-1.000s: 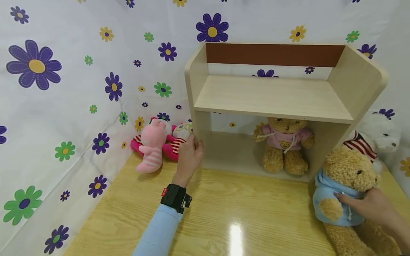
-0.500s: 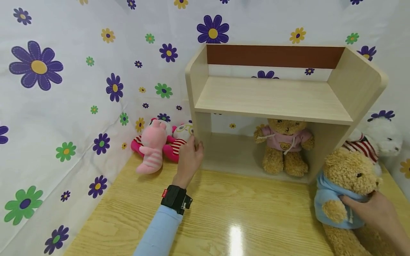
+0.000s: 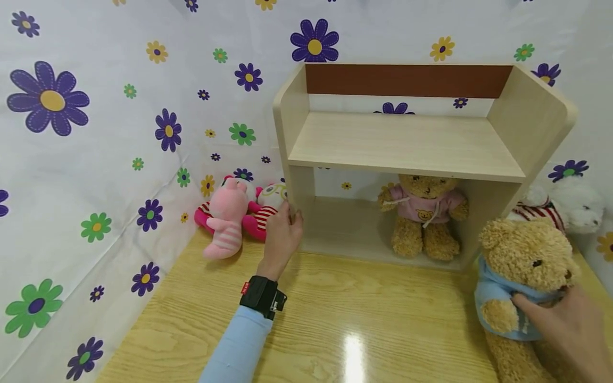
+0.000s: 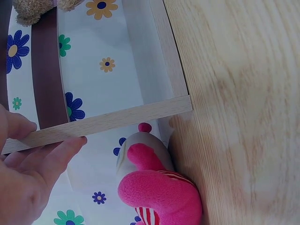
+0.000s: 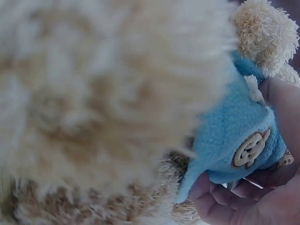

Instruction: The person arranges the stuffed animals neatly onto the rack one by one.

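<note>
A teddy bear in a blue hoodie [image 3: 502, 276] stands at the right of the desk, its fur filling much of the right wrist view. My right hand [image 3: 572, 327] grips it round the chest, fingers curled under the blue fabric [image 5: 229, 126] in the right wrist view. On the left, my left hand [image 3: 281, 238] pinches the side panel of a pale wooden shelf [image 3: 402, 142], thumb inside and fingers outside the edge [image 4: 117, 115]. Another teddy bear, in a pink top [image 3: 426, 205], sits in the shelf's lower compartment, its head top hidden by the board.
Left of the shelf sit a pink plush toy [image 3: 227, 215] and pink plush with striped bodies [image 3: 263, 217]. A white plush bear [image 3: 577, 205] in a striped top is behind the right panel. The wooden desk [image 3: 316, 314] meets a flower-patterned backdrop [image 3: 119, 175].
The blue-hoodie bear has shifted slightly right, away from the shelf, and turned a little more upright in my right hand. My left hand has stayed on the panel.
</note>
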Demonstrator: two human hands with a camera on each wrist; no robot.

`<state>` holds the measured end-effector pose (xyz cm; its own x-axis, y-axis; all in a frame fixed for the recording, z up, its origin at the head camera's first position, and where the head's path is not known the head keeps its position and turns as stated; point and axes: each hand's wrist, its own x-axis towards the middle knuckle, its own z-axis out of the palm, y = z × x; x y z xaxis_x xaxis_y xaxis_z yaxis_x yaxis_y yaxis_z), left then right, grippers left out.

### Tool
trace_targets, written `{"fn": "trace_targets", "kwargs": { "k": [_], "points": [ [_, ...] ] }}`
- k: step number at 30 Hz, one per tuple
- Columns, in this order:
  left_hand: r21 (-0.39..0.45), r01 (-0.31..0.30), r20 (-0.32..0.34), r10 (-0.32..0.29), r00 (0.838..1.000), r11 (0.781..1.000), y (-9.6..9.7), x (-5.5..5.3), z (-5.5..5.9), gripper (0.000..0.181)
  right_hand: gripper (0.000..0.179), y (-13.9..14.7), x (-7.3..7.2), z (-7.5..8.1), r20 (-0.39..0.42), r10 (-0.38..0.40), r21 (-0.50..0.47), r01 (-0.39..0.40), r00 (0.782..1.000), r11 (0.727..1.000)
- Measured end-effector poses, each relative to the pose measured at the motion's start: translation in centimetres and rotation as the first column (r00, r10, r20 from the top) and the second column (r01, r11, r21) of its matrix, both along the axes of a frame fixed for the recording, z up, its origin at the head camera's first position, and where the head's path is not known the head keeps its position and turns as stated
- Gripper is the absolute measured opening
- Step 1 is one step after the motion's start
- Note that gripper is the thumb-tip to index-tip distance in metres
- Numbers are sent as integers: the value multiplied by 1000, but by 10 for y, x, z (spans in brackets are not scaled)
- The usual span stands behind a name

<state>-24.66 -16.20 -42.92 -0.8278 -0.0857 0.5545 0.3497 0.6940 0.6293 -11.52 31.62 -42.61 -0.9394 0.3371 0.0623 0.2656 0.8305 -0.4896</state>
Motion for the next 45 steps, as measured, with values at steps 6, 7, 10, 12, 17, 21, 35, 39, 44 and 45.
{"fn": "trace_targets", "kwargs": {
  "k": [6,7,10,12,17,21,35,39,44,45],
  "points": [
    [-7,-15,-8,15,1000,1000,-2,0,-1,19,57,-16,11,6,-179,52,7,-51,983,999],
    [-4,-14,-7,14,1000,1000,-2,0,-1,19,61,-21,13,7,-222,57,14,-55,973,998],
    [1,-5,-2,5,1000,1000,-1,0,-1,22,79,-34,16,9,-373,93,40,-85,923,996],
    [4,2,3,-2,1000,1000,-1,0,-1,24,86,-42,16,10,-458,130,52,-120,880,991],
    [-3,-4,-2,4,1000,1000,-1,0,0,22,96,-64,14,9,-609,260,81,-268,749,960],
    [-11,-11,-11,11,1000,1000,-1,0,0,20,89,-82,10,6,-656,306,133,-294,689,947],
    [3,-4,16,4,1000,1000,2,2,-2,25,68,-140,-25,-10,-724,421,235,-378,547,895],
    [17,5,32,-5,999,1000,2,3,-2,29,70,-154,-34,-9,-753,392,195,-390,529,900],
    [30,-5,25,4,1000,1000,2,2,-2,28,81,-175,-50,-3,-756,336,115,-392,561,913],
    [27,-9,23,8,1000,1000,2,1,-2,29,82,-179,-54,-2,-755,324,95,-395,570,914]
  ]
}}
